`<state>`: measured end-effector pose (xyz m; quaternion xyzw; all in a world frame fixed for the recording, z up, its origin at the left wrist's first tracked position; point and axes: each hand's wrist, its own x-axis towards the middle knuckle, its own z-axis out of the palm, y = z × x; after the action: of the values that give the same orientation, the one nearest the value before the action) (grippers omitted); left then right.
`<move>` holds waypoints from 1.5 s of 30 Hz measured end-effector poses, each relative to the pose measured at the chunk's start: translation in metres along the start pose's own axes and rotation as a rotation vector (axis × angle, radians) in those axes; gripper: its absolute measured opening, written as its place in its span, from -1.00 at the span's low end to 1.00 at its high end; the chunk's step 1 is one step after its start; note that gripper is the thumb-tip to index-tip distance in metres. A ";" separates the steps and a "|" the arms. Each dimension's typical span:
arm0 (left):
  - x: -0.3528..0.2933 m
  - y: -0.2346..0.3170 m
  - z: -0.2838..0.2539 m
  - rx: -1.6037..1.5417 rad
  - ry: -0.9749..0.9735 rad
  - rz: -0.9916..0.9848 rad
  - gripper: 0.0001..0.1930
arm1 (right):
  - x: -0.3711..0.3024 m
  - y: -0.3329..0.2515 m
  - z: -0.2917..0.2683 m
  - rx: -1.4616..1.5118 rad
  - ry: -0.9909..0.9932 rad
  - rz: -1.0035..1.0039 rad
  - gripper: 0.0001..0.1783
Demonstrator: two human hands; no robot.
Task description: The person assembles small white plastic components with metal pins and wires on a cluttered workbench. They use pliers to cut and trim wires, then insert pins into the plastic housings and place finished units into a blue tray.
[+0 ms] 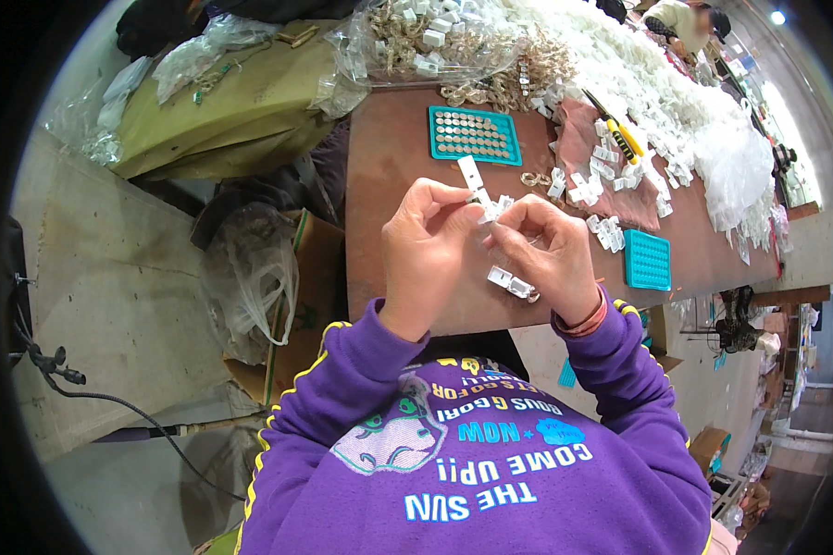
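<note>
Above the near part of the brown table, my left hand (428, 250) pinches a small white plastic casing (470, 174) between thumb and fingers. My right hand (553, 254) is closed at the lower end of that same casing, its fingertips meeting the left ones; the small parts between them are partly hidden. Just below my right hand is another white casing (509, 280), close to the table's front edge. Beyond my hands, a teal tray (432, 139) holds rows of small round metallic discs.
White casings lie beside pliers with yellow-black handles (625, 141) on a pink cloth (578, 129). A second teal tray (647, 260) stands right. Behind rises a large heap of white pieces (657, 74); coiled wires (500, 91) lie nearby. Another person (690, 28) is far right.
</note>
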<state>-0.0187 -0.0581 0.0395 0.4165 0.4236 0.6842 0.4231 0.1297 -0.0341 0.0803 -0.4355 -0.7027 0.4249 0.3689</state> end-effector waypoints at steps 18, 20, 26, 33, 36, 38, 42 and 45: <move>0.050 -0.065 0.022 -0.760 0.183 -0.353 -0.88 | 0.093 0.086 -0.068 -0.700 0.092 -0.262 -0.87; 0.051 -0.073 0.018 -0.707 0.194 -0.372 -0.88 | 0.103 0.101 -0.061 -0.768 0.031 -0.277 -0.89; 0.051 -0.078 0.017 -0.682 0.194 -0.364 -0.90 | 0.110 0.119 -0.043 -0.925 0.063 -0.267 -0.83; 0.052 -0.074 0.017 -0.709 0.145 -0.380 -0.89 | 0.130 0.127 -0.054 -0.518 0.115 -0.168 -0.83; 0.052 -0.075 0.018 -0.695 0.122 -0.398 -0.86 | 0.148 0.128 -0.060 -0.563 0.057 -0.230 -0.84; 0.052 -0.076 0.018 -0.698 0.083 -0.397 -0.86 | 0.155 0.128 -0.061 -0.667 -0.002 -0.289 -0.84; 0.052 -0.076 0.015 -0.696 0.069 -0.410 -0.85 | 0.160 0.125 -0.057 -0.742 -0.113 -0.251 -0.90; 0.051 -0.076 0.014 -0.706 0.053 -0.433 -0.84 | 0.157 0.110 -0.055 -0.761 -0.114 -0.205 -0.84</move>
<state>-0.0033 0.0142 -0.0158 0.1294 0.2514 0.6931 0.6631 0.1564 0.1543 0.0228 -0.4446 -0.8689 0.1187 0.1823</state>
